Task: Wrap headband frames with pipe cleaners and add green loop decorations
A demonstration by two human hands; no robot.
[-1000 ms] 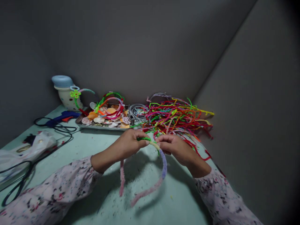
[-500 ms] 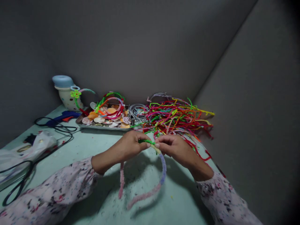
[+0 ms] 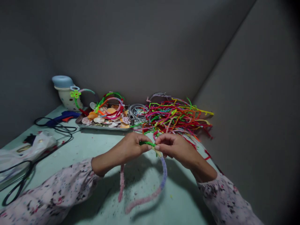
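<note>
Two hands point(image 3: 128, 147) pinching one fuzzy band point(image 3: 165, 170).

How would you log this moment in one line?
left hand: holding band; right hand: holding band; band: ends apart; green strip: touching band; shells: in tray

No legible text — labels, brands, numbers, signs — none readable.

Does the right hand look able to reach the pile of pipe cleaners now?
Probably yes: the pile of pipe cleaners lies just beyond the right hand, nothing visible between, though that hand is pinching at the fuzzy band.
</note>
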